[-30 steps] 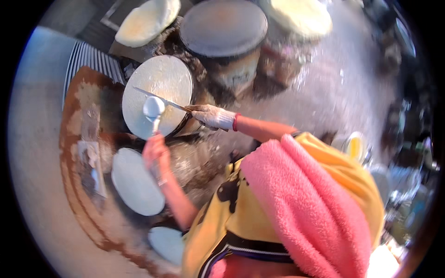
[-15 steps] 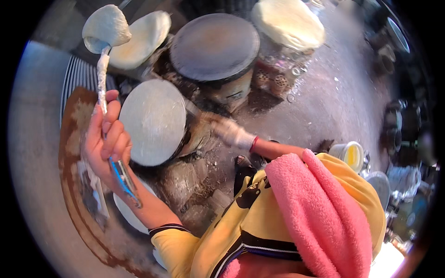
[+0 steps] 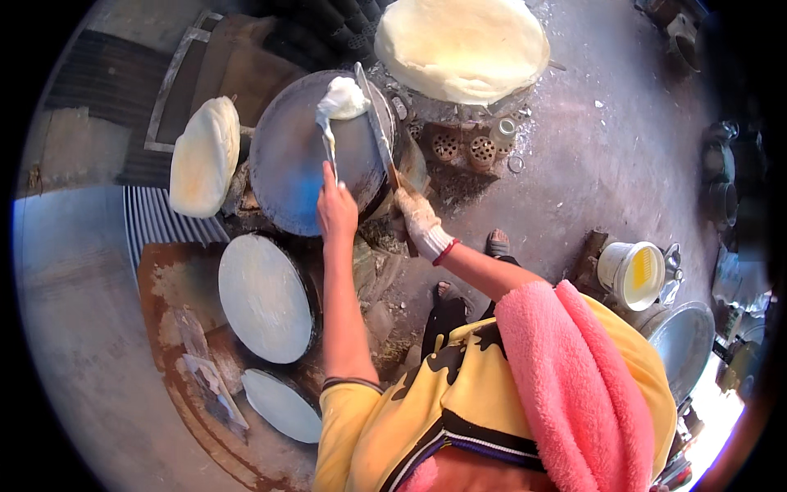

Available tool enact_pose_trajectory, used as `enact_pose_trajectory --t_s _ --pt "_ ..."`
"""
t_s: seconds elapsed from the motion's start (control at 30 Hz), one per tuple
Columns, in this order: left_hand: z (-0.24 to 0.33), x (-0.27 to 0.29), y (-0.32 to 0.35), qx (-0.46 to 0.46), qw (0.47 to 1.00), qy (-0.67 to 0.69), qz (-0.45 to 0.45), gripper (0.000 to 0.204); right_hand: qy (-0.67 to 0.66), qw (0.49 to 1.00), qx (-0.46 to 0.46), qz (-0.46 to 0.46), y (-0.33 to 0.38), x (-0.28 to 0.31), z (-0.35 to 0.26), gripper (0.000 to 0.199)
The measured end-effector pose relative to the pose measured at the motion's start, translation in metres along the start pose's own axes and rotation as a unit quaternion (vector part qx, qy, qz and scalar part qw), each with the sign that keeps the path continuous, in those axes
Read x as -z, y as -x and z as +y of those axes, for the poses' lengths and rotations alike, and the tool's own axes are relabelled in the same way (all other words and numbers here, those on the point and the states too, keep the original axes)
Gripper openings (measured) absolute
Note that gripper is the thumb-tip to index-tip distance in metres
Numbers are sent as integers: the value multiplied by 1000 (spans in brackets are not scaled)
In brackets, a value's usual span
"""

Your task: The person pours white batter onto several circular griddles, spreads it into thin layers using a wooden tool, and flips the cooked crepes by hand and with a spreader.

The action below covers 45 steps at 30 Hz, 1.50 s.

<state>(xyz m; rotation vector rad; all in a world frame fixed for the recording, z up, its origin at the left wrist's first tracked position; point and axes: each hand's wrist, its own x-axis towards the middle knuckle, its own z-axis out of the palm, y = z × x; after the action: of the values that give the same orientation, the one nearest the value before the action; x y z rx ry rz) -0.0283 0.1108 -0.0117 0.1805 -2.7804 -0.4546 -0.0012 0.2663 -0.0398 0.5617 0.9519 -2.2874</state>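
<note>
My left hand (image 3: 338,211) is closed round the thin handle of a ladle (image 3: 329,141) whose head is thickly coated in white dough or batter (image 3: 344,99). That head is over the far part of a round dark griddle (image 3: 283,164); whether it touches the surface I cannot tell. In my right hand (image 3: 420,223), which wears a pale work glove, is a long flat spatula (image 3: 379,127). Its blade slants up along the griddle's right side, with its tip beside the coated ladle head. A bluish sheen lies on the griddle near my left hand.
Large pale flatbreads lie on a round support (image 3: 463,51) at the far right, above perforated bricks (image 3: 463,149). Another folded flatbread (image 3: 205,156) sits left of the griddle. Nearer are two white-topped round plates (image 3: 266,299) (image 3: 283,406). A white bucket (image 3: 631,275) and metal pan (image 3: 682,348) stand at right.
My left hand has swung rightward, bringing the coated ladle from the far left to over the dark griddle. The spatula blade now shows beside it. The whole view has shifted.
</note>
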Motion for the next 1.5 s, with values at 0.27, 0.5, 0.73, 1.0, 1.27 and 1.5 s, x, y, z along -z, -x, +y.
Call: enact_pose_trajectory --t_s 0.27,0.5,0.73,1.0,1.27,1.5 --pt "-22 11 -42 -88 974 -173 -117 66 226 919 305 105 -21 -1 10 42" --pt "-36 24 -93 13 981 -140 -132 57 354 819 413 184 -25 -30 1 43" --pt "-215 38 -97 -83 994 -44 47 52 555 756 286 197 -14 -64 0 38" --pt "-92 203 61 260 262 926 -82 44 711 649 241 125 -50 -87 -28 34" --pt "-78 237 126 205 282 937 -23 48 696 672 227 109 -41 -56 -41 41" --pt "-87 230 140 202 332 921 -14 45 690 647 323 38 -74 -74 -52 36"
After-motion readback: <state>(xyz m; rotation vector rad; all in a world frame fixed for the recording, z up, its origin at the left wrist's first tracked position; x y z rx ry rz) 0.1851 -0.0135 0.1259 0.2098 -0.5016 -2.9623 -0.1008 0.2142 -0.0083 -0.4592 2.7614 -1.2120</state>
